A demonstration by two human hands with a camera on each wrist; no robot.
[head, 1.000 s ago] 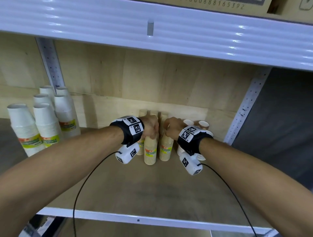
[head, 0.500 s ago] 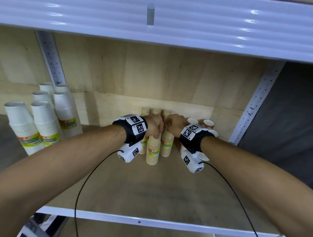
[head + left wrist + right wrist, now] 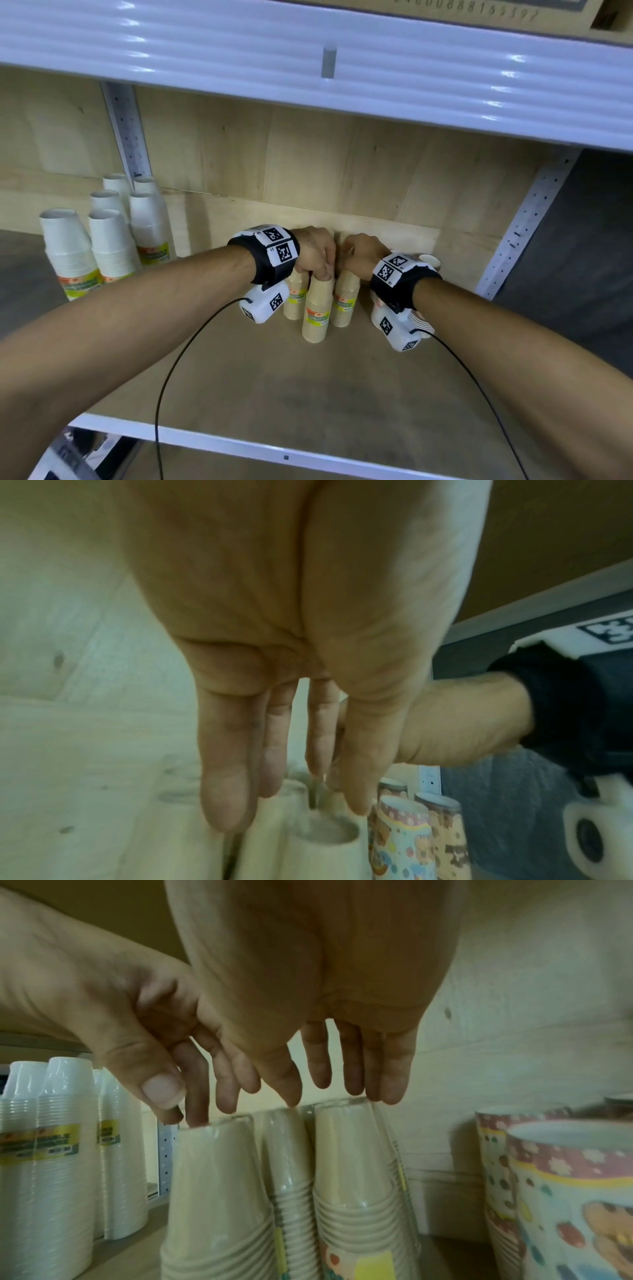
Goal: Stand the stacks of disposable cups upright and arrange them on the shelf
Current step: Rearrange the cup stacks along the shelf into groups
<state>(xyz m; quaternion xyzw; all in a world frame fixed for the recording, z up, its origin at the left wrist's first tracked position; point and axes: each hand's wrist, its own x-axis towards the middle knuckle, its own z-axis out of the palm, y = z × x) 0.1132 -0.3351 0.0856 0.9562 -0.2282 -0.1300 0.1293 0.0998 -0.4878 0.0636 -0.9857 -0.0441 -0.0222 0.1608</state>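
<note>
At the centre of the head view, both hands hover over the upright beige cup stacks (image 3: 318, 308) on the wooden shelf (image 3: 274, 383). The left hand (image 3: 313, 253) and right hand (image 3: 359, 253) have straight, slightly spread fingers, tips touching the stack tops. White cup stacks (image 3: 102, 246) stand at centre left.

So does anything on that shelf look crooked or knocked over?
Nothing has fallen or spilled. The one oddity: the front beige cup stack stands forward of its two neighbours, out of line, with the left hand fingers on its top.
</note>
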